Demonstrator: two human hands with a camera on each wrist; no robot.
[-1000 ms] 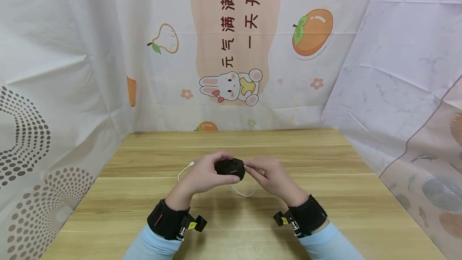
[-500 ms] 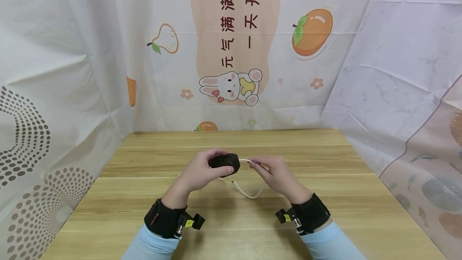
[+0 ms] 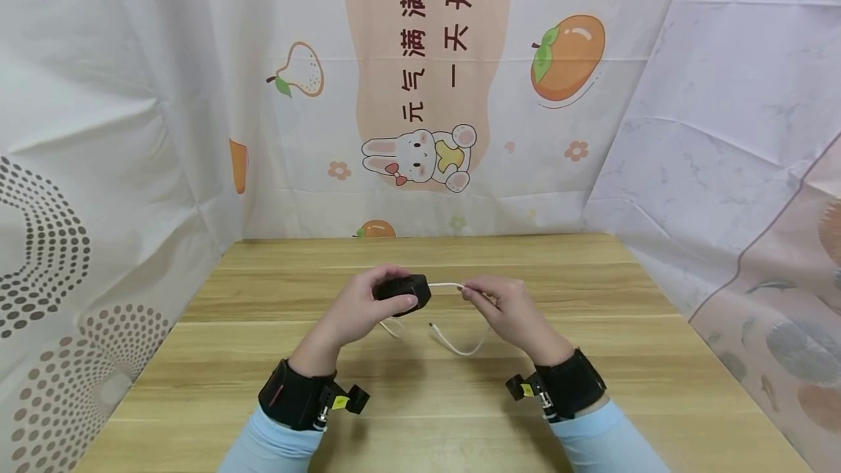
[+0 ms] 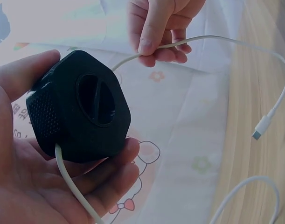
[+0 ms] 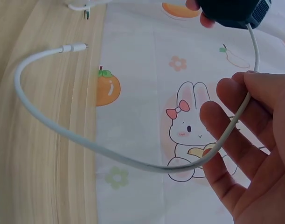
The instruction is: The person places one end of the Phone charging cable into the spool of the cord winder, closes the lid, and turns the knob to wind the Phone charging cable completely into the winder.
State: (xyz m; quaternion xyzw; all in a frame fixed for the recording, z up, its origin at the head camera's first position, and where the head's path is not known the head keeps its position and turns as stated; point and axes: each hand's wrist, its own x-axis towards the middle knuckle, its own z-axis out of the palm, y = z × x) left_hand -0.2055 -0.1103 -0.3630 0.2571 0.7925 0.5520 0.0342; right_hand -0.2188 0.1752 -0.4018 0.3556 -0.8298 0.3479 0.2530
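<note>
While the left hand [image 3: 358, 308] grips that black case [image 3: 404, 293], the right hand [image 3: 511, 310] pinches its white cable [image 3: 447, 285], strung kinda parallel to the far edge of the table [image 3: 420, 422]

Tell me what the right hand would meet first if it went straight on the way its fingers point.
Likely the black case, held in the left hand: the right hand points roughly toward it, pinching the white cable. Depth is hard to judge.

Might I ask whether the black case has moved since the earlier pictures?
Yes: in the head view, the black case appears further left, nearer the table's far edge.
</note>
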